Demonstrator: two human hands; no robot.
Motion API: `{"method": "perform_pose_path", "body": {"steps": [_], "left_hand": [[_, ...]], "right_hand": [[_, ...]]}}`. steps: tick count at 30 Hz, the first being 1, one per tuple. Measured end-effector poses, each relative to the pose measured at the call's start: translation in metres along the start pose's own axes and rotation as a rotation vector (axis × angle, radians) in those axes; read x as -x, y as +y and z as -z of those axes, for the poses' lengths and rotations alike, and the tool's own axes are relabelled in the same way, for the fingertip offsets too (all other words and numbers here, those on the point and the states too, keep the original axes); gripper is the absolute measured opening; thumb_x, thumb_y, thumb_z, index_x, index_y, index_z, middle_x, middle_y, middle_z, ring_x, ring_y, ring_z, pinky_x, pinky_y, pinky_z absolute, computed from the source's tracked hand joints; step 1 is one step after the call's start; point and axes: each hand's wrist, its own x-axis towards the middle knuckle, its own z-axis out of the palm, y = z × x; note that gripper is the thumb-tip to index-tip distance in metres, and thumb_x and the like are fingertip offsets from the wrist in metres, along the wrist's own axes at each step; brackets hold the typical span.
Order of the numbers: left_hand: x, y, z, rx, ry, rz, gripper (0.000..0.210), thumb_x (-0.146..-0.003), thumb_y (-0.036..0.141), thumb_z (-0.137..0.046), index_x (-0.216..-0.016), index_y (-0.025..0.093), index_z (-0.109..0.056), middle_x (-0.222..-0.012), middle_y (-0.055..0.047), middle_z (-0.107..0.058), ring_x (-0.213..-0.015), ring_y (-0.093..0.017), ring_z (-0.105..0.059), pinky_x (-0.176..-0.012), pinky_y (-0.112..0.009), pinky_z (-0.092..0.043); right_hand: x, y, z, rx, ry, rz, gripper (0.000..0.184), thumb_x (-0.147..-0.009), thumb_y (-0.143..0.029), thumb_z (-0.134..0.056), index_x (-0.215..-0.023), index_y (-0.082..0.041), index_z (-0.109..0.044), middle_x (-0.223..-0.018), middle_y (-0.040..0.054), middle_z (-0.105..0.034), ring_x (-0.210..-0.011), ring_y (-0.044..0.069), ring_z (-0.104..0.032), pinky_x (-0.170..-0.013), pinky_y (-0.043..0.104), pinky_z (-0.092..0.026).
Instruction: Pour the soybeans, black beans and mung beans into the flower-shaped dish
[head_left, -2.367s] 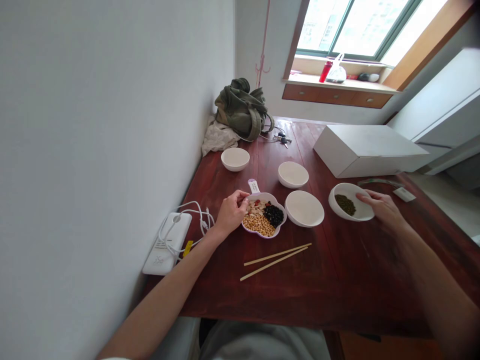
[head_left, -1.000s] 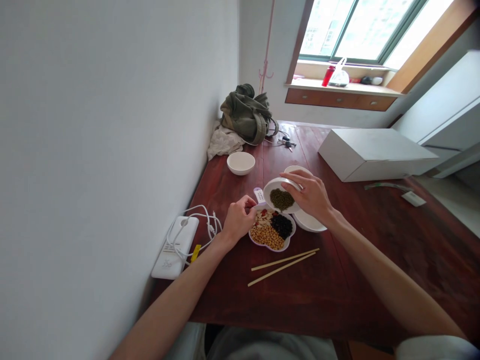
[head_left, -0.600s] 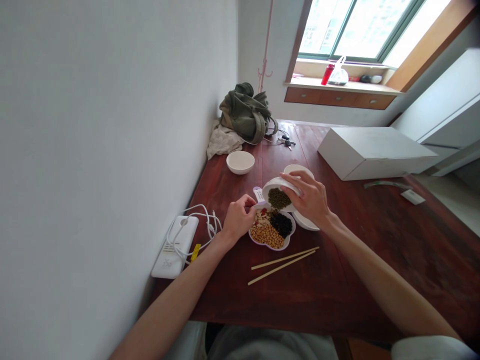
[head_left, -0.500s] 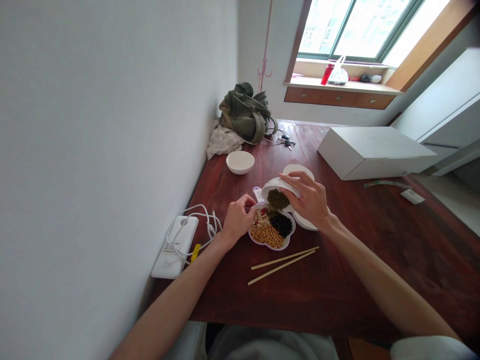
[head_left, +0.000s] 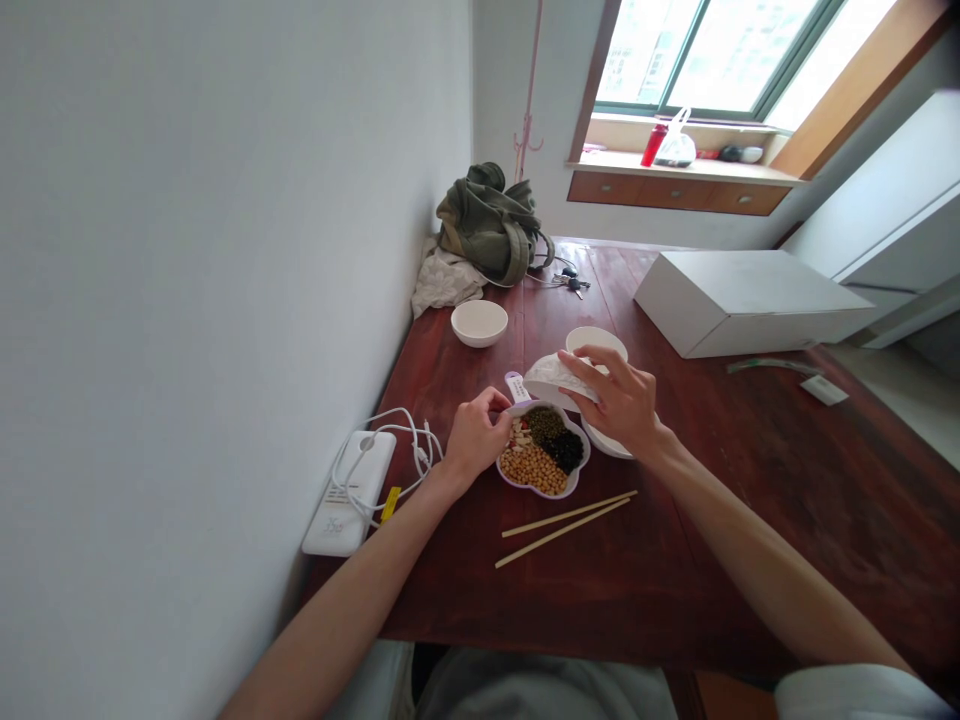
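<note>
Our right hand (head_left: 619, 405) grips a small white bowl (head_left: 555, 375), tipped almost upside down just above the flower-shaped dish (head_left: 541, 450) on the red table (head_left: 712, 520). Our left hand (head_left: 472, 437) pinches the left rim of this dish, which holds green beans (head_left: 546, 423), black beans (head_left: 568, 450) and soybeans (head_left: 530, 468)

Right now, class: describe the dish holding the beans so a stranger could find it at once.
On the red-brown table, look beside the wall, just beyond the chopsticks. The flower-shaped dish sits between the left hand and right hand. Unlike the plain white bowls, it is lobed and holds several kinds of beans.
</note>
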Motion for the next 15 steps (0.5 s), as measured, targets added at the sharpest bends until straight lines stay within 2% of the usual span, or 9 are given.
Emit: {"method": "perform_pose_path", "body": {"steps": [4,8,10,12,15], "left_hand": [[0.0,0.0,0.0,-0.008,0.005,-0.002,0.008,-0.086,0.015,-0.063,-0.087,0.021,-0.069,-0.087,-0.002,-0.079,-0.08,-0.018,-0.075,-0.074,-0.027,-0.055],[0.0,-0.001,0.0,-0.008,0.001,-0.005,0.01,-0.086,0.014,-0.061,-0.088,0.021,-0.069,-0.087,-0.002,-0.079,-0.079,-0.017,-0.075,-0.074,-0.027,-0.055],[0.0,-0.002,-0.001,-0.008,0.0,-0.007,0.011,-0.086,0.014,-0.061,-0.088,0.021,-0.068,-0.087,-0.002,-0.078,-0.08,-0.018,-0.075,-0.075,-0.027,-0.056],[0.0,-0.003,-0.002,-0.007,-0.002,-0.009,0.01,-0.087,0.014,-0.061,-0.088,0.022,-0.067,-0.088,-0.002,-0.079,-0.083,-0.018,-0.076,-0.076,-0.027,-0.057],[0.0,-0.004,-0.003,0.0,-0.01,-0.016,0.011,-0.086,0.013,-0.061,-0.09,0.023,-0.066,-0.093,-0.002,-0.079,-0.091,-0.02,-0.078,-0.081,-0.028,-0.059]], "right_hand": [[0.01,0.006,-0.001,0.06,-0.099,0.006,0.041,-0.103,-0.052,-0.063,-0.138,-0.033,-0.072,-0.13,0.0066,-0.074,-0.095,0.017,-0.072,-0.082,0.028,-0.059],[0.014,0.006,-0.001,-0.014,-0.165,-0.026,0.041,-0.103,-0.051,-0.059,-0.137,-0.033,-0.073,-0.132,0.0072,-0.073,-0.104,0.021,-0.072,-0.087,0.031,-0.06],[0.01,0.001,0.003,-0.094,-0.12,-0.095,0.039,-0.106,-0.047,-0.054,-0.136,-0.03,-0.073,-0.131,0.0087,-0.073,-0.107,0.022,-0.073,-0.089,0.032,-0.06],[0.004,-0.002,0.009,-0.192,-0.02,-0.207,0.039,-0.108,-0.043,-0.049,-0.133,-0.026,-0.073,-0.128,0.0113,-0.072,-0.112,0.024,-0.072,-0.093,0.036,-0.06],[0.004,0.008,0.022,-0.332,0.184,-0.47,0.041,-0.108,-0.046,-0.047,-0.122,-0.021,-0.076,-0.118,0.0129,-0.073,-0.11,0.027,-0.07,-0.095,0.041,-0.057]]}}
